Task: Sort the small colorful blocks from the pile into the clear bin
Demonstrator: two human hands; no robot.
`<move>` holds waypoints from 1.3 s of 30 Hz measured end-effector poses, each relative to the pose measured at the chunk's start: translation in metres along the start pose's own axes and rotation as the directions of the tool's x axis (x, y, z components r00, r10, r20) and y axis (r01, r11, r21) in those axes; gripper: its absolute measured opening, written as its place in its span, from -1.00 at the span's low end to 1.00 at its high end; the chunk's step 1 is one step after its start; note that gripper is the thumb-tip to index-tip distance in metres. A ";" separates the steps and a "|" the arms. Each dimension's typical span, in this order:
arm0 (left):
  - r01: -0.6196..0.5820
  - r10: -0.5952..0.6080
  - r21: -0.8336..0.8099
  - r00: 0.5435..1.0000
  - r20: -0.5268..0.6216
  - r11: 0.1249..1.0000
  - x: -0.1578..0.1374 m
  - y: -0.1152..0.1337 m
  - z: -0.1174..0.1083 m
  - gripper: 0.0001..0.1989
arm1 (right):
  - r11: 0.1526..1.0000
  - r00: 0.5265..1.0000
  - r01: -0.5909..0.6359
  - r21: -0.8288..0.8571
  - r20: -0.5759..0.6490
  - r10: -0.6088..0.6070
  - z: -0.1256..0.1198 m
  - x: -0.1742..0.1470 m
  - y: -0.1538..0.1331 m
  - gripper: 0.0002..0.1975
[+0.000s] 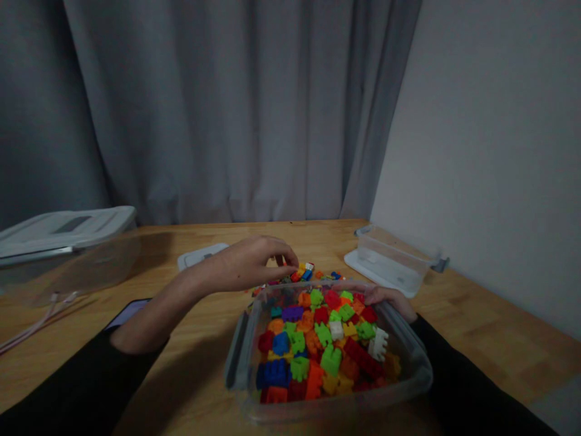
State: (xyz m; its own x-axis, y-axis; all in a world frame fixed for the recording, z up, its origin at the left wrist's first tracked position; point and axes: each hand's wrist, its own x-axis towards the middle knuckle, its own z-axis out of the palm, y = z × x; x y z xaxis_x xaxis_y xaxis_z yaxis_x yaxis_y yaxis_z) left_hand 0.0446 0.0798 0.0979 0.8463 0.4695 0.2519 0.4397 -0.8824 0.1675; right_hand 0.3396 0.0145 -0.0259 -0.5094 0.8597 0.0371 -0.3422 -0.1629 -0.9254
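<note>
While the right hand [389, 298] is resting its curled grip on the far rim of the tub [331, 412] of bricks, the left hand [247, 264] is pinching its fingertips down on the loose bricks [305, 272] lying on the counter [190, 369] just beyond the tub, whether already gripping one I cannot tell.

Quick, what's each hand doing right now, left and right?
Left hand: fingers pinched together at the loose blocks beyond the bin; a grip cannot be told.
Right hand: resting on the block bin rim.
</note>
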 end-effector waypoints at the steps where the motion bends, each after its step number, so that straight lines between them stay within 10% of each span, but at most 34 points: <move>1: 0.037 -0.037 -0.010 0.999 -0.036 0.999 0.004 -0.011 0.003 -0.75 | 1.000 1.000 -0.001 0.005 0.003 0.001 0.000 0.000 0.000 -0.36; 15: 0.362 -0.356 -0.087 0.931 0.077 0.928 0.054 -0.155 0.102 -0.66 | 0.998 0.998 0.056 0.007 -0.010 -0.056 -0.006 0.004 0.002 -0.41; 25: 0.443 -0.432 -0.019 0.883 0.183 0.896 0.072 -0.169 0.142 -0.68 | 0.993 0.994 0.105 -0.061 -0.016 -0.106 0.000 0.006 -0.001 -0.45; 39: 0.426 -0.424 0.012 0.898 0.119 0.905 0.067 -0.164 0.128 -0.69 | 0.994 0.995 0.092 -0.062 -0.019 -0.093 -0.005 0.008 0.003 -0.42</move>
State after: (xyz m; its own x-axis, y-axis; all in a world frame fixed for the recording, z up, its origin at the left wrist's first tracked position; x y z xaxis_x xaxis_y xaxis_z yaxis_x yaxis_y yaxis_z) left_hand 0.0676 0.2517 -0.0353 0.6093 0.7918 0.0417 0.7615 -0.5990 0.2476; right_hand 0.3387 0.0233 -0.0303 -0.4603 0.8802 0.1158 -0.3377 -0.0529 -0.9398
